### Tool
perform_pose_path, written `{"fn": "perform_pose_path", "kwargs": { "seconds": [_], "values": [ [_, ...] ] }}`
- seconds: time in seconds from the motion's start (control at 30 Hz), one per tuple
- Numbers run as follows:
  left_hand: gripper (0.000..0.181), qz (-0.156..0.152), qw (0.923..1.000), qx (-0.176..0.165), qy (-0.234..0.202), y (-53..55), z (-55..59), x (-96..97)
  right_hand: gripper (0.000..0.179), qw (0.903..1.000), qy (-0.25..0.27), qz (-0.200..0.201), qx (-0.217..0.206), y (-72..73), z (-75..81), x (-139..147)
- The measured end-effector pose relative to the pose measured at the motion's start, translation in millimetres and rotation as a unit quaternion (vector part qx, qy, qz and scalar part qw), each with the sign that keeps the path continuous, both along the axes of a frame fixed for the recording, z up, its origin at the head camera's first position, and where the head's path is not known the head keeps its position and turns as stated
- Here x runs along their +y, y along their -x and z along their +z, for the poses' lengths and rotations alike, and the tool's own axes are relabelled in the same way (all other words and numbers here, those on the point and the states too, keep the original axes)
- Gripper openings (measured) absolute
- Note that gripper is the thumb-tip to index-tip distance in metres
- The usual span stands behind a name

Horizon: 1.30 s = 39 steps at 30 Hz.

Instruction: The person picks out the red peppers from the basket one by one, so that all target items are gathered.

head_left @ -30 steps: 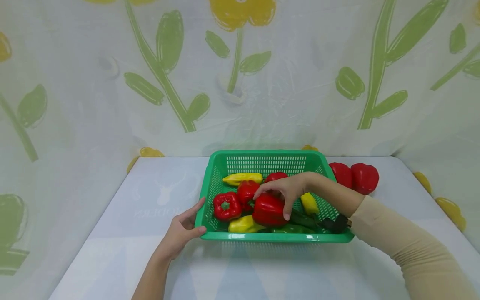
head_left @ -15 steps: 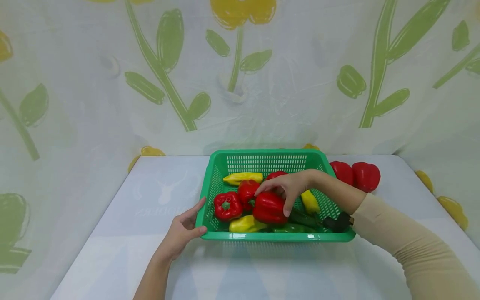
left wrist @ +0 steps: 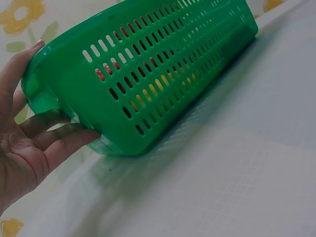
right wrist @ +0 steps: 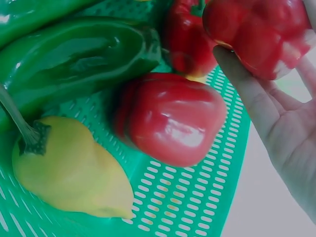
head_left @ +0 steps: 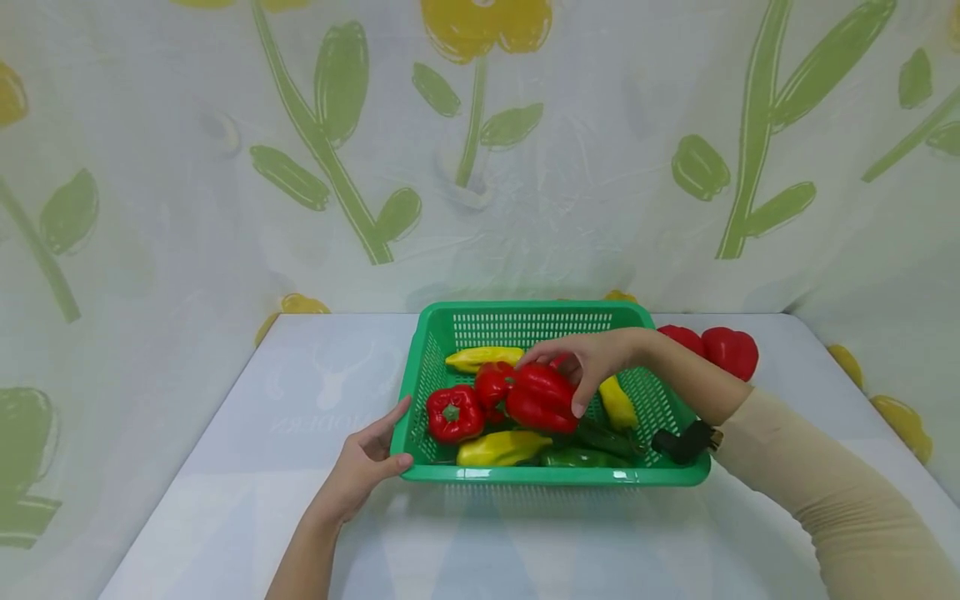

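Observation:
My right hand [head_left: 592, 360] grips a red bell pepper [head_left: 542, 400] from above, over the middle of the green plastic basket [head_left: 555, 476]. The right wrist view has the same bell pepper [right wrist: 261, 34] between thumb and fingers, lifted above the others. My left hand [head_left: 356, 473] holds the basket's front left corner; in the left wrist view its thumb lies at the rim and its fingers press the basket's end wall [left wrist: 64, 84]. Below the held pepper lie a yellow pepper [head_left: 498, 448] and green peppers [head_left: 581, 457]. Another red bell pepper [head_left: 454, 413] sits at the basket's left.
Two red bell peppers [head_left: 729, 353] lie on the white table [head_left: 300, 417], behind the basket's right side. More yellow peppers [head_left: 483, 358] lie inside at the back and right. A flowered cloth [head_left: 570, 208] hangs behind the table.
My right hand has raised the red bell pepper slightly and tilted it, uncovering more of the yellow pepper beneath. The left hand and basket stay in place.

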<state>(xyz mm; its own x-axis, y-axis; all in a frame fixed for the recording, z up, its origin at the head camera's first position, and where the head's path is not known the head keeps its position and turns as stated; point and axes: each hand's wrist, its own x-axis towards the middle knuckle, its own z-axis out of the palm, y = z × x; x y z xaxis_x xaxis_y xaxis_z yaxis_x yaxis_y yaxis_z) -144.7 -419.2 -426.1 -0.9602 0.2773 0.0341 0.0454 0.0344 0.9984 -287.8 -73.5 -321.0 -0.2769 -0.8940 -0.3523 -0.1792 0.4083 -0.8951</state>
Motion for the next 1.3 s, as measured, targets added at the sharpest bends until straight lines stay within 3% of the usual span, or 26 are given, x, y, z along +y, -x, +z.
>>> {"fn": "perform_pose_path", "kwargs": {
  "seconds": [0.77, 1.3],
  "values": [
    [0.074, 0.01, 0.9999, -0.009, 0.01, -1.5, -0.2, -0.2, 0.081, 0.9932, 0.033, -0.054, 0.098, -1.7, 23.1, 34.4],
    [0.075, 0.007, 0.9999, -0.006, 0.008, -0.4, 0.4, 0.3, 0.082, 0.9893, 0.064, -0.096, 0.089, -6.3, 31.8, 70.2]
  ]
}}
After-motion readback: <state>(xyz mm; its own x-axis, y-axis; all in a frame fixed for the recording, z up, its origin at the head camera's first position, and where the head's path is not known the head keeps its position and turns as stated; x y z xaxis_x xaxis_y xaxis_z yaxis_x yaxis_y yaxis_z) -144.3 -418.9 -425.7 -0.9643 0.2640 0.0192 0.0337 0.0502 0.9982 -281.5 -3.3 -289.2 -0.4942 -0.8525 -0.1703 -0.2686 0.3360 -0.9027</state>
